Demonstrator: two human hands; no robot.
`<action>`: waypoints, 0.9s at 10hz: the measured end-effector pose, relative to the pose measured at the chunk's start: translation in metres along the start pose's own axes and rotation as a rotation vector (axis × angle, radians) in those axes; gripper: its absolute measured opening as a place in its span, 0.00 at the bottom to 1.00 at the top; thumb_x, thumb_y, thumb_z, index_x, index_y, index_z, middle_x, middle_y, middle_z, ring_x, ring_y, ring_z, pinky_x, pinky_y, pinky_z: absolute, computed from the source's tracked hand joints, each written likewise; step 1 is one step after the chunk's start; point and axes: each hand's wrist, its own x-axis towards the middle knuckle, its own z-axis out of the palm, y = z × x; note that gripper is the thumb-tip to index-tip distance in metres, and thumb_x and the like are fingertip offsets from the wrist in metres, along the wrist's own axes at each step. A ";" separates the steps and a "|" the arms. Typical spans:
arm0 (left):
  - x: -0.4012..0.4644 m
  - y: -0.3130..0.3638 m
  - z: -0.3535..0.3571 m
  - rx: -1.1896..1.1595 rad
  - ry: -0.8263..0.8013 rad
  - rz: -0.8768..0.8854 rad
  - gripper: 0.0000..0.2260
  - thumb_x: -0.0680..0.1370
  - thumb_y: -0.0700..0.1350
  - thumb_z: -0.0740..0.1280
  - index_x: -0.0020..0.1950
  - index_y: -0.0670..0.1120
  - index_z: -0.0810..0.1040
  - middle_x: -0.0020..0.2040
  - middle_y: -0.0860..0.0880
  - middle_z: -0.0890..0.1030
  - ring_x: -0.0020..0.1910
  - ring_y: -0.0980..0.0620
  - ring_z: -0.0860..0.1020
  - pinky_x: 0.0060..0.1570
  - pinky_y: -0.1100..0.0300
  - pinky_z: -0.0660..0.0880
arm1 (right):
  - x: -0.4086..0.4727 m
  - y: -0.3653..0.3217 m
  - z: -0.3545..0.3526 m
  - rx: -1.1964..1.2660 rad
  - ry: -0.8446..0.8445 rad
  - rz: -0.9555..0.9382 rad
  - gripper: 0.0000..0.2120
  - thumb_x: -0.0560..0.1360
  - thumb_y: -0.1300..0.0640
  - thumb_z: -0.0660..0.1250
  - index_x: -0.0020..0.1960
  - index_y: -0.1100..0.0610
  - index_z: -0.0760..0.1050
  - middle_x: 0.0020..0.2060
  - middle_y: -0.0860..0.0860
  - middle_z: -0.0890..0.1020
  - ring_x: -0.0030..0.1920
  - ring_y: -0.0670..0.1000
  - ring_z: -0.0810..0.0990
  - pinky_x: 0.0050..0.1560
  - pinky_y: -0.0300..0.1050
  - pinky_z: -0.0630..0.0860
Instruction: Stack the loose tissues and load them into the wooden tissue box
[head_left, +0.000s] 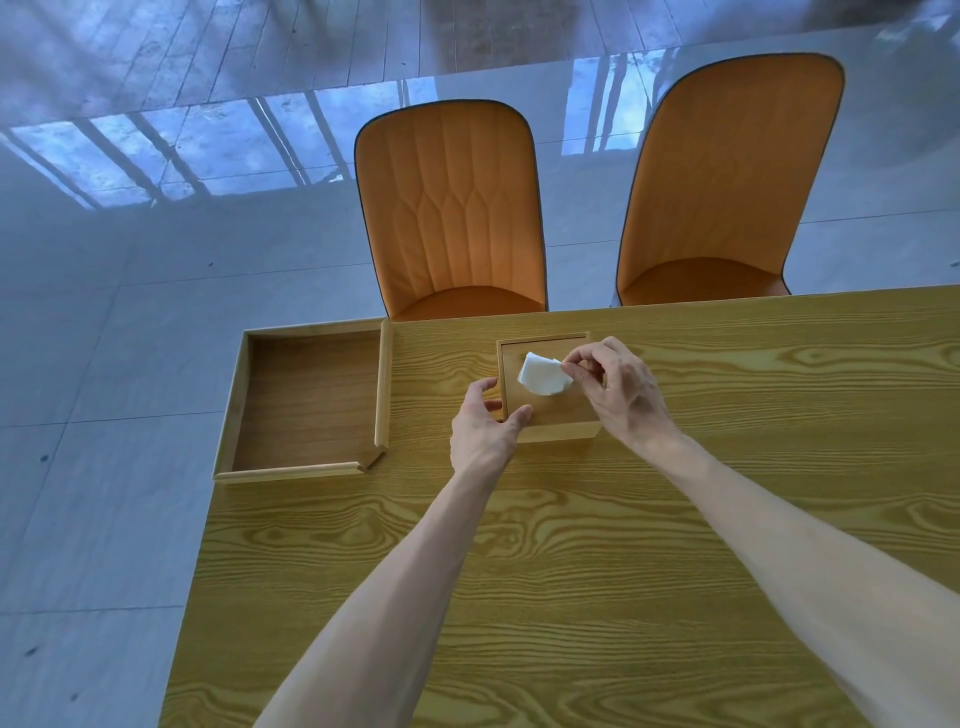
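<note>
The wooden tissue box (558, 415) stands on the table near its far edge, with its lid on. A white tissue (543, 374) sticks up out of the middle of the lid. My right hand (618, 389) pinches the tissue's right edge between thumb and fingertips. My left hand (483, 426) grips the box's near left corner, thumb on the lid and fingers along the left side. No loose tissues show on the table.
A shallow wooden tray (306, 405) sits at the table's far left corner, overhanging the edge. Two orange chairs (452, 208) (727, 176) stand beyond the wooden table (571, 571). Glossy grey floor tiles lie to the left.
</note>
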 end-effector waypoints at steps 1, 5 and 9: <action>0.000 0.000 0.000 -0.003 0.001 -0.001 0.28 0.73 0.50 0.76 0.71 0.54 0.70 0.59 0.50 0.81 0.48 0.53 0.79 0.53 0.51 0.79 | -0.003 0.001 0.002 0.044 0.020 0.030 0.11 0.79 0.48 0.66 0.51 0.56 0.80 0.43 0.48 0.77 0.40 0.47 0.74 0.38 0.40 0.71; 0.000 -0.001 0.000 0.006 -0.001 -0.007 0.29 0.73 0.51 0.76 0.71 0.53 0.70 0.59 0.50 0.81 0.48 0.52 0.79 0.53 0.51 0.79 | -0.016 -0.001 0.006 0.196 0.103 0.091 0.08 0.78 0.52 0.67 0.50 0.56 0.80 0.44 0.52 0.79 0.40 0.48 0.75 0.42 0.39 0.72; 0.001 0.000 0.001 -0.005 -0.017 -0.031 0.28 0.74 0.51 0.75 0.72 0.53 0.70 0.60 0.50 0.81 0.49 0.52 0.79 0.47 0.56 0.76 | -0.023 -0.003 0.012 0.226 0.163 0.107 0.10 0.79 0.47 0.65 0.53 0.52 0.78 0.43 0.48 0.79 0.41 0.45 0.76 0.42 0.40 0.75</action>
